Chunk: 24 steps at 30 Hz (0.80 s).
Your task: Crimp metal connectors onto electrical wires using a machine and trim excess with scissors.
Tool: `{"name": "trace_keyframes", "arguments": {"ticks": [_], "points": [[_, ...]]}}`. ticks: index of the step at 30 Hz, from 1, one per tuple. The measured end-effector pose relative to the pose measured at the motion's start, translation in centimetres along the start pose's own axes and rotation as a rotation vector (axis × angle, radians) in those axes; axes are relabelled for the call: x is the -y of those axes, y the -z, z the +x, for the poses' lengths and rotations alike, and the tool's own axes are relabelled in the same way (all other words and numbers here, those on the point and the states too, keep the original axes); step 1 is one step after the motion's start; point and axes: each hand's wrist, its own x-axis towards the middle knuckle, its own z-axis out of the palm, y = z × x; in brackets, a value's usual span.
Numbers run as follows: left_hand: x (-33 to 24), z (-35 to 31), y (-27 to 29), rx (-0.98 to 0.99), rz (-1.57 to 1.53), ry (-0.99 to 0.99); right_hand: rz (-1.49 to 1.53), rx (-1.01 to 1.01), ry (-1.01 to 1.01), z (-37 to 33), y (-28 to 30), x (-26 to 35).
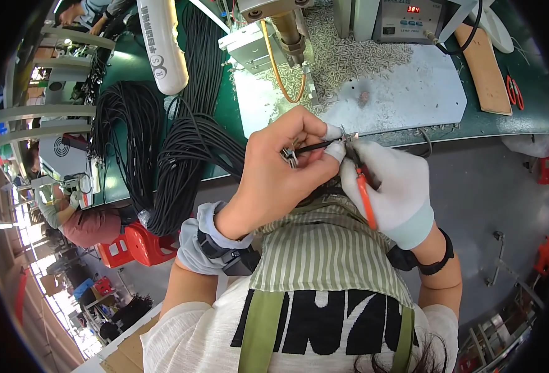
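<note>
Floor (457,193) opens beyond table edge (510,131); left fingers (334,150) pinch cable (313,147), right fingers (369,153) grip pliers (362,186).

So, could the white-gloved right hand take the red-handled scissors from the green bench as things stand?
Probably not without freeing itself first: the right hand holds orange-handled metal pliers, though nothing visible covers the scissors.

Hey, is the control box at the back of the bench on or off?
The control box is on: its display is lit red.
</note>
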Motion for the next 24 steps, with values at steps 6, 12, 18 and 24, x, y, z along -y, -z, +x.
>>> {"name": "trace_keyframes", "arguments": {"ticks": [6,12,18,24], "points": [[1.3,0.1,0.7,0.076,-0.353,0.123,0.962,0.539,-0.573,0.9,1.3,-0.3],[1.6,0.8,2.0,0.251,-0.566,0.438,0.872,0.58,-0.634,0.1,0.3,-0.7],[4.8,2.5,5.3,0.066,-0.574,0.523,0.423,0.197,-0.263,-0.1,-1.7,-3.7],[6.5,6.0,4.4,0.048,-0.649,0.467,0.796,0.368,-0.511,7.1,-2.9,-5.0]]}}
